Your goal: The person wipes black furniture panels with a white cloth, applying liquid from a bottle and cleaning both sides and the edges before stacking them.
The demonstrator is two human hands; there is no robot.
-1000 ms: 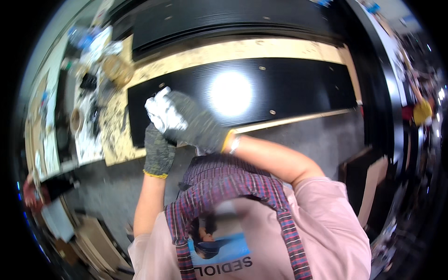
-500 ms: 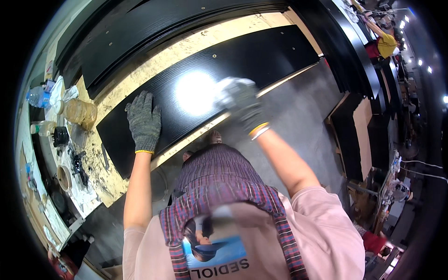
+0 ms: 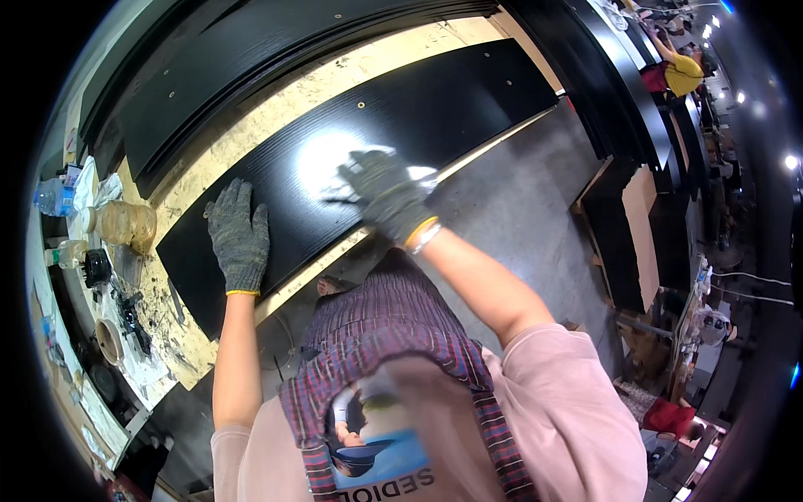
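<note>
A long black board (image 3: 452, 100) with a glossy, wood-grained face lies on the pale workbench (image 3: 276, 125), its near edge toward me. My left hand (image 3: 238, 238), in a dark grey knit glove with a yellow cuff, rests flat on the board's left part, fingers stretched. Wearing a matching glove, my right hand (image 3: 385, 194) presses a white cloth (image 3: 423, 176) against the middle of the board, beside a bright light reflection. Most of the cloth is hidden under the palm, and motion slightly blurs this hand.
Stacked black boards (image 3: 209, 92) lie along the bench's far side; more black boards (image 3: 594, 75) stand to the right. At left are a yellowish plastic jar (image 3: 125, 224), a blue-tinted bottle (image 3: 54, 197) and a tape roll (image 3: 109, 341). A person in yellow (image 3: 684, 75) is at far right.
My right hand has swept left along the board with the white cloth. My left hand stays flat in its place on the board. The whole view has shifted slightly.
</note>
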